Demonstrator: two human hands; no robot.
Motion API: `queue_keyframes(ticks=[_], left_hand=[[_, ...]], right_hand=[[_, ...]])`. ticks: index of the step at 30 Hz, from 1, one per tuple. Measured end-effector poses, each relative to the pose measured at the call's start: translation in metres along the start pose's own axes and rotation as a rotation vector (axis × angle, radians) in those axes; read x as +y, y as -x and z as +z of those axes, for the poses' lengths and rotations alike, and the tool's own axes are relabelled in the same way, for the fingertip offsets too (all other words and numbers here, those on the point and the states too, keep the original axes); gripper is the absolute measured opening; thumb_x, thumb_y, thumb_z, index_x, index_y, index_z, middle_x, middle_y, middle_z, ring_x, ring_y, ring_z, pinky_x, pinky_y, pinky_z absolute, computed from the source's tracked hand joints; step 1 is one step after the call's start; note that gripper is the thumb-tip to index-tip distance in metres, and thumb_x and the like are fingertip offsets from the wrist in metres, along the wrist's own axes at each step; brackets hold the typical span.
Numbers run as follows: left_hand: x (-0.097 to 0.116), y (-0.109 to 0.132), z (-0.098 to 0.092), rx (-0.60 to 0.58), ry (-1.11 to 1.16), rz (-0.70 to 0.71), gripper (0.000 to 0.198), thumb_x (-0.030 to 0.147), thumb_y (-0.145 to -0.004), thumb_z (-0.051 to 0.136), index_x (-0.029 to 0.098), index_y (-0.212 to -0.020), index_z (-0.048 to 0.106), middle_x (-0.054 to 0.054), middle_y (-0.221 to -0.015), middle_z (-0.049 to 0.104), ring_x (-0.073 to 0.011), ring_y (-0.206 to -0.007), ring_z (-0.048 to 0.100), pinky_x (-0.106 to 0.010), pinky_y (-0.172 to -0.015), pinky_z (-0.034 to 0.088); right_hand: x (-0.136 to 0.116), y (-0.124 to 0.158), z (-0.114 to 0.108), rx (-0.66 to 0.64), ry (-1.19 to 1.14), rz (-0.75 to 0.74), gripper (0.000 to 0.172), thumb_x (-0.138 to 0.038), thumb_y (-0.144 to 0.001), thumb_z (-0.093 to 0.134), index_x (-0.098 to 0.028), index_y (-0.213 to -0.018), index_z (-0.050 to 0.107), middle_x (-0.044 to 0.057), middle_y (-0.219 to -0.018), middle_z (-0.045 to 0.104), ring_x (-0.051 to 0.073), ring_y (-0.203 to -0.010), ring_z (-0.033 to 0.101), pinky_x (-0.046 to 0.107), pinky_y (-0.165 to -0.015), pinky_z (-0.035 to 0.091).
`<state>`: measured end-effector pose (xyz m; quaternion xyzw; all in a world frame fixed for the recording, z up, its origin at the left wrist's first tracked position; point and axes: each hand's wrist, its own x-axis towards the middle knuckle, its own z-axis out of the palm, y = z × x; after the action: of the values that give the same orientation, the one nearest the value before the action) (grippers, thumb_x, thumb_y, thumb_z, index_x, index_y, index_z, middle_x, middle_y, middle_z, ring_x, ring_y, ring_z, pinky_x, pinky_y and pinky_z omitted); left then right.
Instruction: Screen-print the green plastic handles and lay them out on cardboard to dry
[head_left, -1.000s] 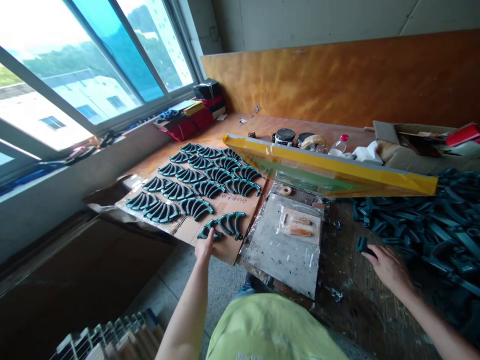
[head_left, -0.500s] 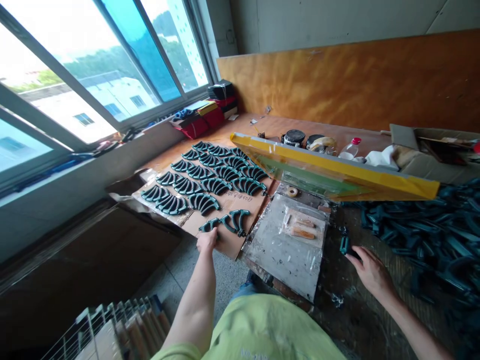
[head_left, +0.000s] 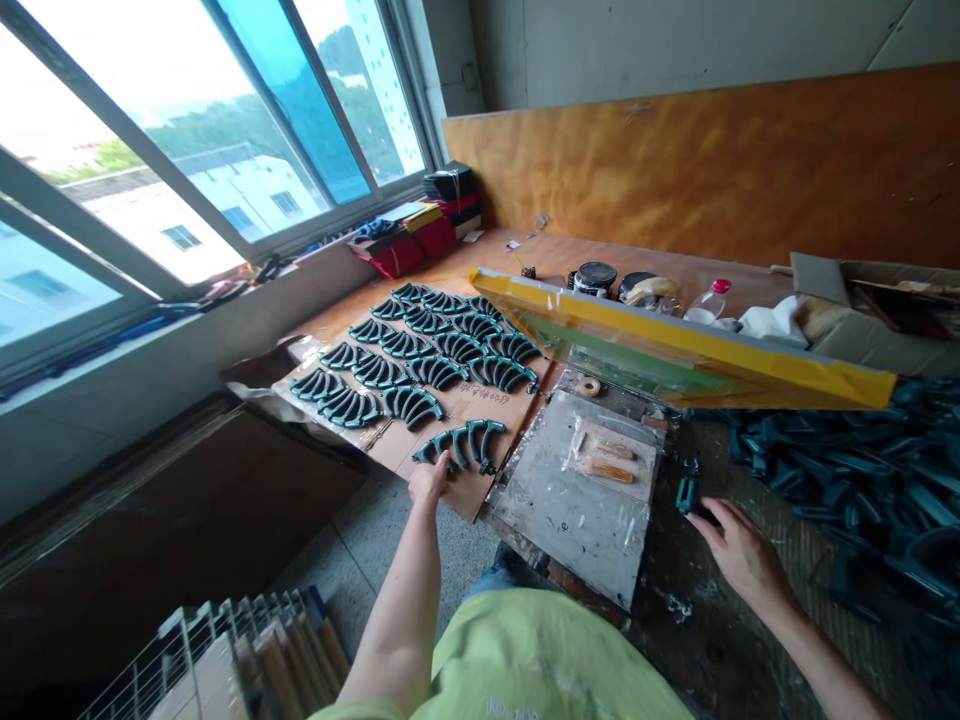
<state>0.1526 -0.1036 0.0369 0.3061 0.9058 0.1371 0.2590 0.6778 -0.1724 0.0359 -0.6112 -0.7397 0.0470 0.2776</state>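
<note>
My left hand (head_left: 429, 480) pinches a dark green curved plastic-looking part at the left end of a short row of curved parts (head_left: 476, 440) near the front of the cardboard sheet (head_left: 461, 495). Its fingertips are partly hidden behind the thumb. Behind that row, several fanned rows of the same parts (head_left: 412, 345) cover the cardboard. My right hand (head_left: 742, 555) is closed on another dark green part (head_left: 685, 495), held by one end over the dark tabletop, left of a big heap of such parts (head_left: 870, 490).
A grey board (head_left: 555, 480) with wooden pieces (head_left: 611, 468) under clear film lies between my hands. A tape roll (head_left: 589, 386) sits at its far edge. Beyond stands a long yellow-edged panel (head_left: 675, 330), with a bottle (head_left: 709, 300) and cans (head_left: 596, 277) behind it.
My left hand has shifted slightly right, and the parts in the front row now sit closer together. My right hand still holds its part in about the same place. The view has moved a little.
</note>
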Motion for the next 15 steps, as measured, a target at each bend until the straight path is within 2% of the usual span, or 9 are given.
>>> queue_keyframes(ticks=[3,6,8,10,15], left_hand=[[0.01,0.013,0.002,0.076,-0.069,-0.02,0.073,0.073,-0.076,0.045,0.009,-0.105,0.064,-0.027,-0.099,0.07,-0.0408,-0.096,0.067,-0.05,-0.082,0.051],[0.019,0.031,0.012,0.17,-0.121,0.084,0.077,0.072,-0.08,0.04,0.012,-0.127,0.052,-0.026,-0.133,0.054,-0.0411,-0.127,0.048,-0.053,-0.099,0.041],[0.026,0.04,0.022,0.169,-0.138,0.175,0.074,0.072,-0.08,0.042,0.019,-0.132,0.049,-0.02,-0.142,0.047,-0.0381,-0.132,0.042,-0.05,-0.102,0.038],[0.033,0.043,0.032,0.134,-0.157,0.22,0.074,0.073,-0.079,0.042,0.024,-0.133,0.05,-0.017,-0.144,0.045,-0.0387,-0.129,0.042,-0.051,-0.1,0.039],[0.046,0.028,0.039,0.035,-0.23,0.26,0.072,0.078,-0.071,0.049,0.026,-0.119,0.06,-0.017,-0.14,0.047,-0.043,-0.125,0.042,-0.057,-0.095,0.039]], right_hand=[[-0.013,-0.01,-0.003,0.011,-0.03,-0.014,0.044,-0.059,-0.093,0.042,-0.021,-0.102,0.062,0.011,-0.094,0.069,0.025,-0.082,0.068,0.036,-0.072,0.055],[-0.032,-0.019,-0.003,0.033,-0.059,-0.027,0.041,-0.057,-0.094,0.043,-0.022,-0.104,0.063,0.011,-0.097,0.07,0.025,-0.087,0.068,0.038,-0.078,0.056],[-0.044,-0.024,-0.002,0.018,-0.075,-0.035,0.038,-0.053,-0.095,0.043,-0.023,-0.104,0.063,0.01,-0.097,0.07,0.025,-0.089,0.067,0.039,-0.081,0.055],[-0.054,-0.026,0.001,-0.012,-0.084,-0.039,0.034,-0.05,-0.096,0.043,-0.023,-0.104,0.062,0.009,-0.097,0.069,0.025,-0.091,0.067,0.04,-0.082,0.055],[-0.066,-0.029,0.009,-0.041,-0.107,-0.049,0.03,-0.045,-0.097,0.043,-0.023,-0.105,0.061,0.01,-0.096,0.068,0.025,-0.091,0.065,0.041,-0.082,0.054]])
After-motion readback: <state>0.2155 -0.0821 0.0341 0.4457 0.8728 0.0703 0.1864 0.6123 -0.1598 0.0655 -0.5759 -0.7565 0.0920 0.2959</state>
